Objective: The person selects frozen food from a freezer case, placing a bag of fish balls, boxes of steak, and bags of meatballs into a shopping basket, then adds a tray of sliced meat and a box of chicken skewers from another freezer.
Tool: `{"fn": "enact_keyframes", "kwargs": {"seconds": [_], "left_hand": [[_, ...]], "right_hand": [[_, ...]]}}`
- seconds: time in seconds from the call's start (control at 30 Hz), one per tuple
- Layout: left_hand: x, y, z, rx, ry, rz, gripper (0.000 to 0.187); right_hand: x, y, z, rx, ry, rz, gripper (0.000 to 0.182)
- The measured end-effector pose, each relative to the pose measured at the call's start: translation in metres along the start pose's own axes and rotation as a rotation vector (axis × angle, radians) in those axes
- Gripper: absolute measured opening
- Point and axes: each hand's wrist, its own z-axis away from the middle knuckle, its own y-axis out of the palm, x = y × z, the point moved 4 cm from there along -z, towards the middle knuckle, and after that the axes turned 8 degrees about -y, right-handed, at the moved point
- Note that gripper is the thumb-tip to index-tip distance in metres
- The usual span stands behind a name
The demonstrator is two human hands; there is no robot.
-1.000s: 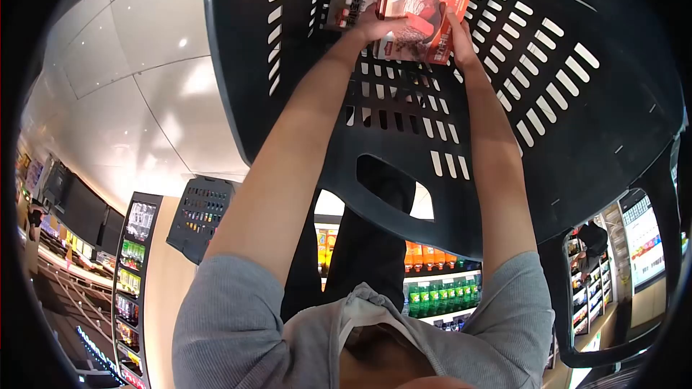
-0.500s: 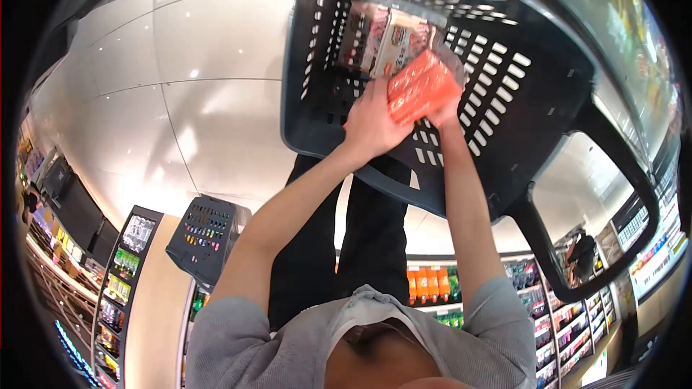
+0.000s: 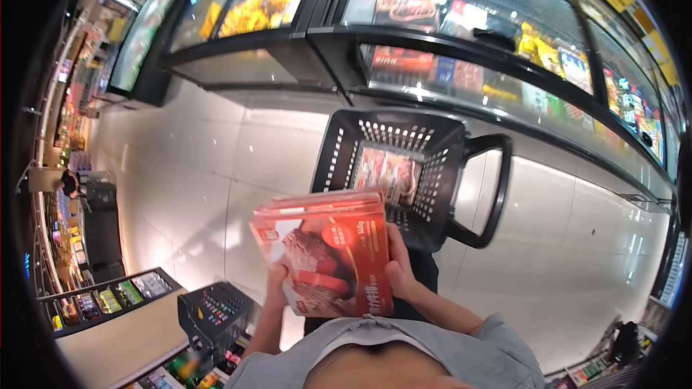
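Note:
A stack of red packages of steak (image 3: 339, 252) is held in front of my chest, with pictures of meat and "140g" printed on the top one. My left hand (image 3: 278, 282) grips the stack's left edge, its thumb over the front. At the opposite edge my right hand (image 3: 398, 268) is closed around it, thumb on the side; the fingers of both hands are partly hidden underneath. Just beyond the stack is a black shopping basket (image 3: 448, 166) with perforated sides and a large handle. Packaged meat (image 3: 387, 175) lies on the basket's bottom.
Glass-fronted freezers (image 3: 461, 65) with bagged and boxed food run along the far side. A second dark basket (image 3: 213, 317) stands at the lower left beside a shelf of drinks (image 3: 108, 302). Pale tiled floor (image 3: 194, 166) surrounds the basket. A person (image 3: 70, 184) is at the far left.
My hands have come out of the basket and now hold the red packages near my chest. The view has turned toward the freezers, and the basket appears smaller and lower.

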Motion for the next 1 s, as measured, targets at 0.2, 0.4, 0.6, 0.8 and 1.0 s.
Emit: {"fn": "enact_keyframes", "kwargs": {"seconds": [0.2,0.4,0.6,0.8,1.0], "left_hand": [[0.048,0.140,0.019,0.129,0.103,-0.048,0.099],[0.058,0.262,-0.002,0.349,-0.130,0.032,0.086],[0.061,0.341,-0.013,0.406,0.151,-0.594,0.055],[0.094,0.448,-0.014,0.576,-0.374,-0.155,0.052],[0.134,0.515,-0.089,0.547,-0.112,-0.378,0.051]], "right_hand": [[0.143,-0.075,0.107,-0.119,-0.284,0.130,0.083],[0.211,-0.124,0.202,-0.465,-0.434,0.082,0.072],[0.238,-0.182,0.242,-0.705,-0.348,0.087,0.069],[0.232,-0.268,0.255,-0.829,-0.293,-0.349,0.067],[0.257,-0.348,0.247,-0.883,-0.293,-0.347,0.069]]}}
